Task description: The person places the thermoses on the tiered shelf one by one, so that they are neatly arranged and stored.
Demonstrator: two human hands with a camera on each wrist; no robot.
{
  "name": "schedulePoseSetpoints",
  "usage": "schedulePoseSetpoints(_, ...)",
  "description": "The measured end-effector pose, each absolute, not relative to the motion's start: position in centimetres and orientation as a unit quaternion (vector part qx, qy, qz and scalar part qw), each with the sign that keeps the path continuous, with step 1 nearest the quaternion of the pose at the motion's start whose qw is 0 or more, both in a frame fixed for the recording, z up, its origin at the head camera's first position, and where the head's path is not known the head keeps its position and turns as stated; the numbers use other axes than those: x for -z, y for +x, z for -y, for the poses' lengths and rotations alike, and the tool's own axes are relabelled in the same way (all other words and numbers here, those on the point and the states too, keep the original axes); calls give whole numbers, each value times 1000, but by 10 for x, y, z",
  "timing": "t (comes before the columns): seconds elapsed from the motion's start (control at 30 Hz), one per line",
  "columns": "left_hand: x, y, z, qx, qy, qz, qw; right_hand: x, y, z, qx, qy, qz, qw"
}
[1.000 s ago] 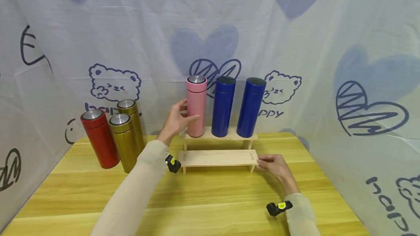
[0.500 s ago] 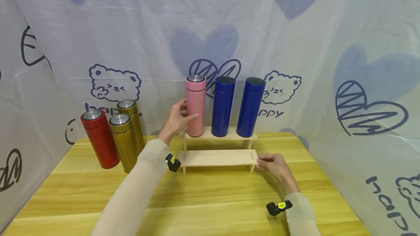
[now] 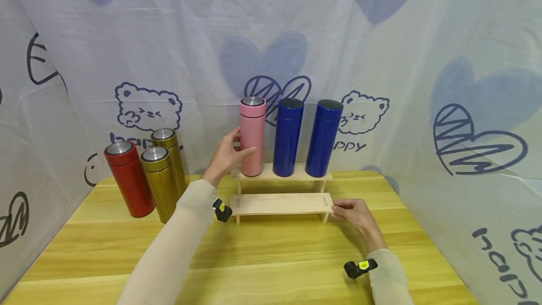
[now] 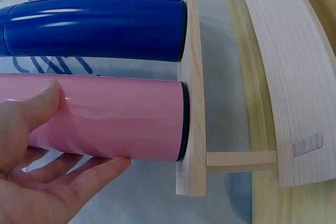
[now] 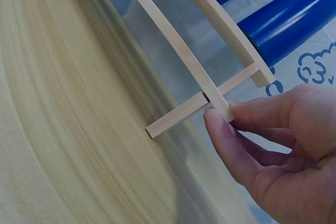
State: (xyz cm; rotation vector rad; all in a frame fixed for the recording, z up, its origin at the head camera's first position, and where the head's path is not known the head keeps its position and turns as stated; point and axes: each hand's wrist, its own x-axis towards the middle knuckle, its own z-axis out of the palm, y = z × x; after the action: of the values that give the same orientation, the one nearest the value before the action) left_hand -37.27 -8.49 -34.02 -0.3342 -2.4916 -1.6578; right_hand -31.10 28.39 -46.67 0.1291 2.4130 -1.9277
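Slightly leftward, the pink bottle (image 3: 252, 131) had shifted, upright near the left end of the upper shelf (image 3: 268, 173); the left hand (image 3: 224, 158) (the nearer one) gripped it from its left, the right hand (image 3: 356, 213) pinching the right end of the lower shelf (image 3: 281, 204).

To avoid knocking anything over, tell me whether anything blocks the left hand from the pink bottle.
Nothing visible does: the left hand grips the pink bottle, and the nearest blue bottle stands apart beyond it.
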Motion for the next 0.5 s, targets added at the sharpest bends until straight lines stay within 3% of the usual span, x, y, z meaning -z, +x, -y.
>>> schedulePoseSetpoints(0.5,343,-373,85,546,-115,827,72,466,-311,-284,620,46,-783,28)
